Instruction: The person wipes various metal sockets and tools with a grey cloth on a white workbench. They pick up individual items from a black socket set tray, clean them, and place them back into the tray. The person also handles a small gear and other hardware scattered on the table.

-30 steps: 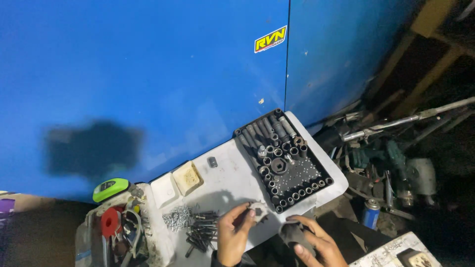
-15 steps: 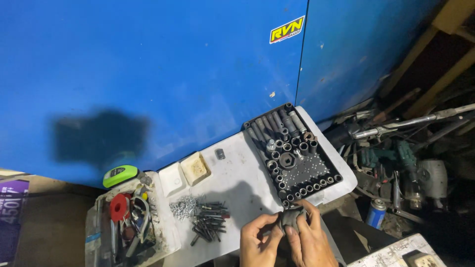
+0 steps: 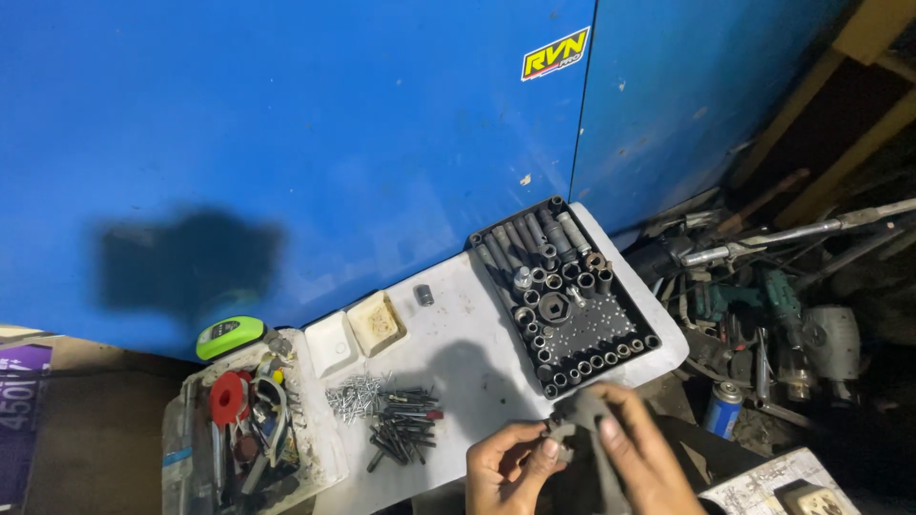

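Both hands meet at the bottom edge of the view, just below the white board (image 3: pixel 448 353): the left hand (image 3: pixel 510 467) pinches one end of a dark grey metal part (image 3: pixel 580 420) between thumb and fingertips, and the right hand (image 3: pixel 644 458) curls over its other side, fingers closed on it. The part looks like a tool piece, rigid and probably fairly heavy for its bulk, possibly greasy, so a firm grip on its thicker body seems safer than on the thin end; its exact shape is hard to tell. Just above it, the black socket tray (image 3: pixel 563 296) holds long sockets in its upper rows, short ones along its edges, and bare pegs in the middle. One loose socket (image 3: pixel 425 295) stands alone on the board. Two small open boxes (image 3: pixel 355 334) sit near a pile of screws and bits (image 3: pixel 386 415). A clear bin (image 3: pixel 181 448) at left is crammed with hand tools
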